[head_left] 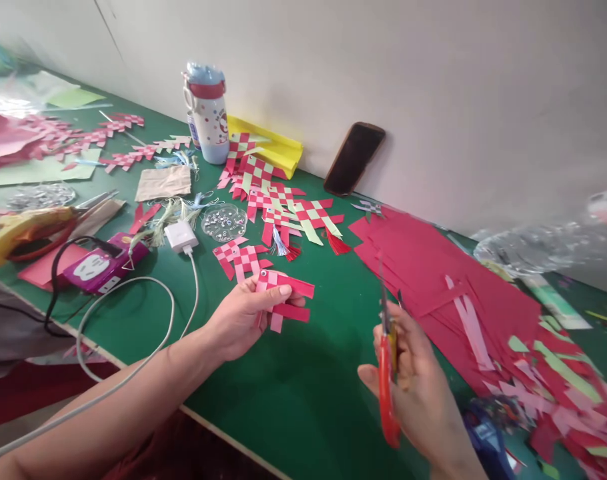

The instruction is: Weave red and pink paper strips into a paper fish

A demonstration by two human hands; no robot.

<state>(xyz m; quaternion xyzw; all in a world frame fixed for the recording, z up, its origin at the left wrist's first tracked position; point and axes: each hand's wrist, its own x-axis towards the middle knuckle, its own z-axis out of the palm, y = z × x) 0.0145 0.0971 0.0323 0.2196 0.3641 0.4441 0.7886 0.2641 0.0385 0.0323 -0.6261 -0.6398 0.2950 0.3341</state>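
My left hand (241,317) pinches a small woven paper fish (286,310) in red and pink, with an eye near its top and loose strips pointing right. A pair of scissors (386,373) with red handles is in my right hand (416,380), blades pointing up and away from me. The scissors are apart from the fish, to its right. Just beyond my left hand lie more woven paper fish (246,260) in pink and red. Behind them is a pile of red and pale green woven fish (313,215), some with tassels.
A clear dish of eyes (224,222), a white charger (181,236) with a cable, and a purple power strip (103,263) lie left. A bottle (213,113) and phone (354,159) stand by the wall. Red paper sheets (408,267) and paper scraps (568,400) cover the right.
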